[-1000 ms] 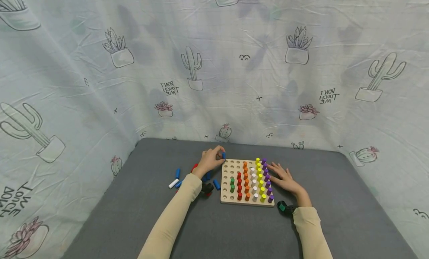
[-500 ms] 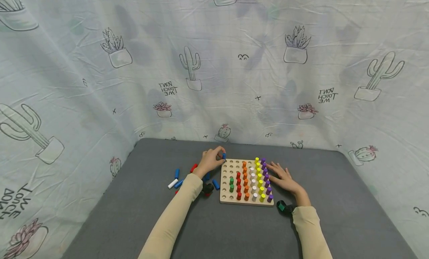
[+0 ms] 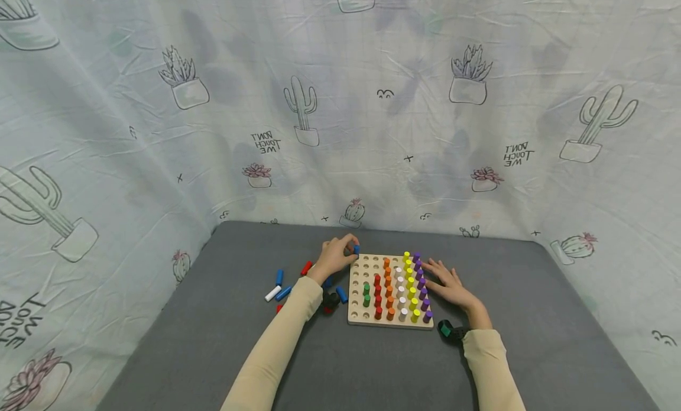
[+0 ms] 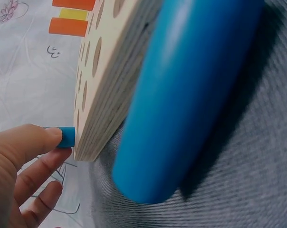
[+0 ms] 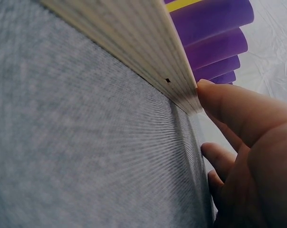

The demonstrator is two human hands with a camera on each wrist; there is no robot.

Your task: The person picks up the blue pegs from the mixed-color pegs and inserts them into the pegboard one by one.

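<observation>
Grey woven fabric (image 3: pixel 319 363); hands (image 3: pixel 333 256) (image 3: pixel 450 285) touch blue cylinder (image 3: pixel 357 249), plywood (image 3: pixel 360 280).

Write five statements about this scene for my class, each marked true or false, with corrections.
1. The left hand pinches a blue cylindrical peg. True.
2. The right hand grips a red peg. False: the right hand holds no peg.
3. Two green cylindrical pegs stand in the light wooden pegboard. True.
4. The purple cylindrical pegs line the pegboard's left edge. False: the purple cylindrical pegs line its right edge.
5. Some holes are bare. True.
</observation>
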